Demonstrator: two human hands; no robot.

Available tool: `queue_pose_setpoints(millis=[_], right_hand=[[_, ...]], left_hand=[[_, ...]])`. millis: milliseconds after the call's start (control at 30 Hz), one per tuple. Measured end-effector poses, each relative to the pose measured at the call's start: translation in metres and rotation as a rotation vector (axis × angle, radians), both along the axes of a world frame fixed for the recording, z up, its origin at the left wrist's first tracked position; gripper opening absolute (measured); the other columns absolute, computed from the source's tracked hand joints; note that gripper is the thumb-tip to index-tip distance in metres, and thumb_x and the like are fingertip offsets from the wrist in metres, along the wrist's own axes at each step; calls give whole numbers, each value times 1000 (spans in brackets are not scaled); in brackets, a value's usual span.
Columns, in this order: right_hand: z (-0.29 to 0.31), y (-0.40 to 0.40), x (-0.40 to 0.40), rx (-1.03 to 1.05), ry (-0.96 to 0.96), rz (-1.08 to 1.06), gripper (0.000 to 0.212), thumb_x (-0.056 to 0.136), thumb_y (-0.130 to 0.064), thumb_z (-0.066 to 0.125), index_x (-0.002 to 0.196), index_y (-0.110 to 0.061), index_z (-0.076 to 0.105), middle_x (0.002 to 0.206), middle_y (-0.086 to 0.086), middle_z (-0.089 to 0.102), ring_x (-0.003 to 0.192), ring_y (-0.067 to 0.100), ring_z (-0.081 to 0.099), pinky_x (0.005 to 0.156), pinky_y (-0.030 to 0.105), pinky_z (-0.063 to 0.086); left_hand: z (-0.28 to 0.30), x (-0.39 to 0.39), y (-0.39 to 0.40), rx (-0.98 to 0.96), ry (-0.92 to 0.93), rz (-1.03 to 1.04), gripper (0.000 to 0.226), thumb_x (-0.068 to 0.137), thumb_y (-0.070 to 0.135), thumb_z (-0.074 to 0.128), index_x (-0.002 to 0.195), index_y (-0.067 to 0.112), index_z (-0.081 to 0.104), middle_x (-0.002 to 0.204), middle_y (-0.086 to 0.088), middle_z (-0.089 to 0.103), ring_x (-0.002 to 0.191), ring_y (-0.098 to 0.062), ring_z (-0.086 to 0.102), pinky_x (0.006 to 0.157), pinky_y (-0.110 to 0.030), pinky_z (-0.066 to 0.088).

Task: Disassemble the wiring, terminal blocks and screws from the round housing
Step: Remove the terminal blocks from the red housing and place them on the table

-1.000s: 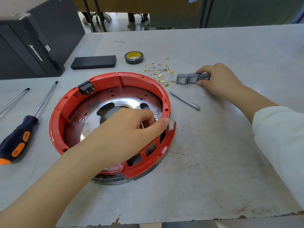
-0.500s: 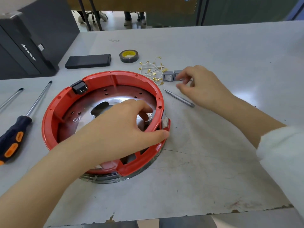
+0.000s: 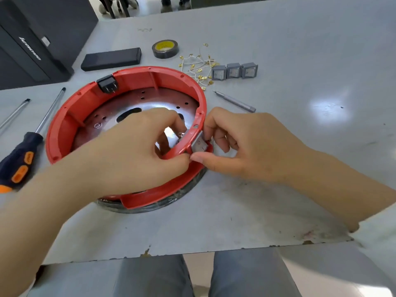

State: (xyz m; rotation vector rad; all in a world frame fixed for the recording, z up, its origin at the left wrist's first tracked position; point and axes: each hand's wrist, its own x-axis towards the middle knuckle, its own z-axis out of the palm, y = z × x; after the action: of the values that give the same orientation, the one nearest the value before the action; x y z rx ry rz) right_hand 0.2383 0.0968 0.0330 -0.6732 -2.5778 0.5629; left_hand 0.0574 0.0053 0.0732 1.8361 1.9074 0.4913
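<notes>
The round red housing [image 3: 85,103] with a metal base plate lies on the grey table. A grey terminal block [image 3: 198,144] still sits in its right wall. My right hand [image 3: 246,146] pinches this block from outside, thumb below and fingers above. My left hand [image 3: 137,151] reaches inside the housing, fingers curled behind the same block and thumb on the red rim. A black socket [image 3: 106,84] is fixed at the far left wall. Three removed grey blocks [image 3: 234,71] stand in a row beside a heap of white wires with brass terminals [image 3: 198,65].
A small grey screwdriver bit [image 3: 235,101] lies right of the housing. A large black-orange screwdriver [image 3: 23,155] and a thin rod [image 3: 14,113] lie at the left. A tape roll [image 3: 165,48], a flat black box [image 3: 111,59] and a black computer case [image 3: 32,39] are at the back.
My right hand left the row of grey blocks at the back and came to the housing's right wall, where it now pinches the mounted block. My left hand stays inside the housing.
</notes>
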Motion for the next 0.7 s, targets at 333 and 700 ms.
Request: queue_pose_setpoints(millis=[333,700], right_hand=[[-15,-6,-7,230,169,-27,45,84,-55,49,79,-11,59,66,-17,34,48,9,34,42,24,33],[-22,-1,-8,39,86,53,43,85,-60,46,88,-17,43,71,-16,40,66,13,43,63,17,38]], left_hand=[[-5,-3,7,38,-103,-37,46,66,67,64,79,23,60,59,-4,59,36,-6,43,40,-16,38],[-6,-8,14,123,-90,-226,32,68,47,59,78,16,63,75,0,66,65,-20,67,53,-34,55]])
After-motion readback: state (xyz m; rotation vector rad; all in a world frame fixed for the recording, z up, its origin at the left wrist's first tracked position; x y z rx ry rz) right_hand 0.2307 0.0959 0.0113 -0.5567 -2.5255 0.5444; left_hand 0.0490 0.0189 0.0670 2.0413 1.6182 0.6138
